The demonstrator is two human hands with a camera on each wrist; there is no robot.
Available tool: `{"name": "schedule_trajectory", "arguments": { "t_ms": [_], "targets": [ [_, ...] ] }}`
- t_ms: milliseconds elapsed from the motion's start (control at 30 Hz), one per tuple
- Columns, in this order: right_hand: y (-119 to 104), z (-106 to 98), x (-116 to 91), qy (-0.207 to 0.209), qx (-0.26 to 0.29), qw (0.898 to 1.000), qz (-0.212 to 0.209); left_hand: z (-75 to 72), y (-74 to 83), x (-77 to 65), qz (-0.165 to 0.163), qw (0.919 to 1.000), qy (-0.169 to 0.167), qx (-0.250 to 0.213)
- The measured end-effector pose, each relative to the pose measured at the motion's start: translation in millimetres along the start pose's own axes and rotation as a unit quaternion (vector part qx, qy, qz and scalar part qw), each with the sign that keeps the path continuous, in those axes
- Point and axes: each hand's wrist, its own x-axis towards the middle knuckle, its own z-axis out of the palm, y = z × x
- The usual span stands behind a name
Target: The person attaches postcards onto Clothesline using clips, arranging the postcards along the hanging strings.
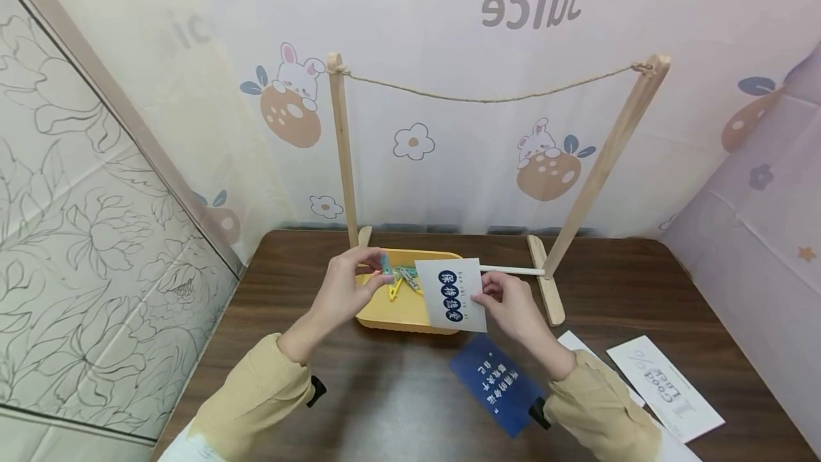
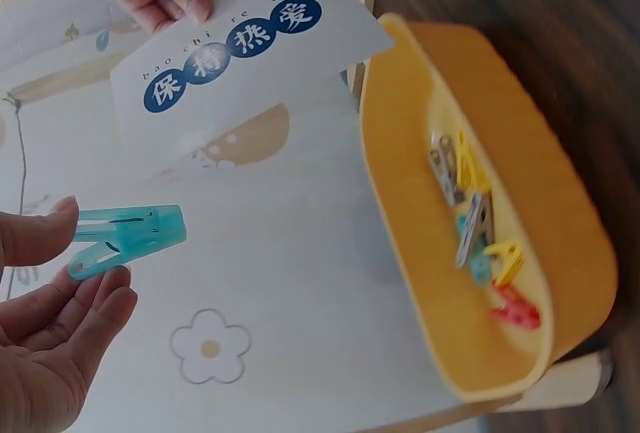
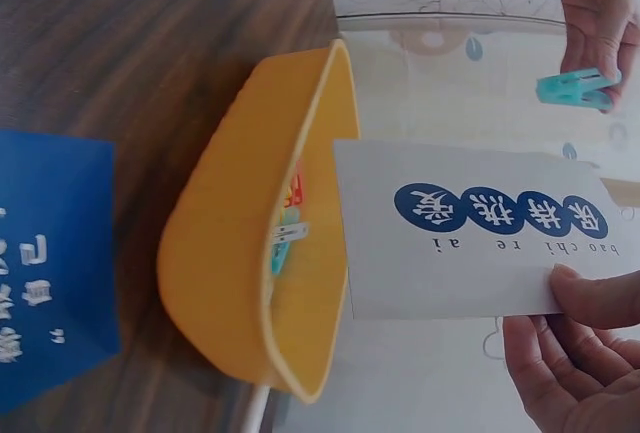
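My left hand [image 1: 349,284] pinches a teal clothespin [image 2: 130,235] between thumb and fingers, over the left part of a yellow basket [image 1: 400,314]. In the left wrist view its handle ends sit between thumb and fingertips. A white card [image 1: 452,296] with blue ovals and white characters is gripped at one edge by my right hand [image 1: 513,305], thumb on the printed face. The card overlaps the basket's right side in the head view. Inside the basket lie several clothespins [image 2: 470,203], yellow, teal, red and grey.
Behind the basket stands a wooden frame with two posts [image 1: 603,162] and a sagging rope [image 1: 481,100] tied between them. A blue card [image 1: 497,383] lies on the dark wooden table [image 1: 385,391]. White cards [image 1: 667,387] lie at the right, partly under the right forearm.
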Motion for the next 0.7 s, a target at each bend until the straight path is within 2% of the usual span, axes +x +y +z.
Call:
{"name": "schedule_trajectory", "arguments": {
  "t_ms": [300, 600, 700],
  "targets": [
    [-17.4, -1.7, 26.1, -0.014, -0.009, 0.999, -0.038, -20.0, 12.3, 22.8, 0.019, 0.9993, -0.009, 0.031],
    [-32.8, -6.2, 51.4, -0.044, -0.013, 0.999, -0.004, -32.4, 23.1, 46.2, 0.042, 0.9966, -0.026, 0.066],
    [-38.8, -7.5, 58.5, -0.045, -0.017, 0.999, -0.003, -37.6, 28.5, 54.8, 0.042, 0.9957, -0.032, 0.075]
  ]
}}
